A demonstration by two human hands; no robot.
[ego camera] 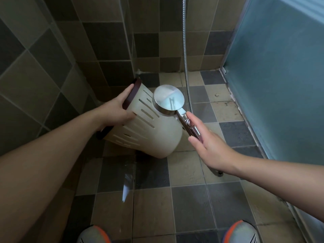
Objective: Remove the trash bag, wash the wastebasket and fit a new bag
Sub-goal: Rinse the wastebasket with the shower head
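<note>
Two hands in frame. My left hand [117,109] gripped the dark brown rim of the cream slotted plastic wastebasket [149,127], fingers curled round it; the basket was tilted, mouth toward 10 o'clock, base toward 4. My right hand [209,146] held the chrome shower head [169,99] by its handle, disc at 12 o'clock just above the basket wall. Checkered tile floor [189,199] looked wet.

Dim, cool light; brightest source is the frosted panel [273,76] at right. Glare on the shower head [169,99] disc and a wet streak on the floor [189,204]. Left wall [35,67] in shadow. Wide-angle bending at edges; soft blur on shoes [241,232] and near forearms.
</note>
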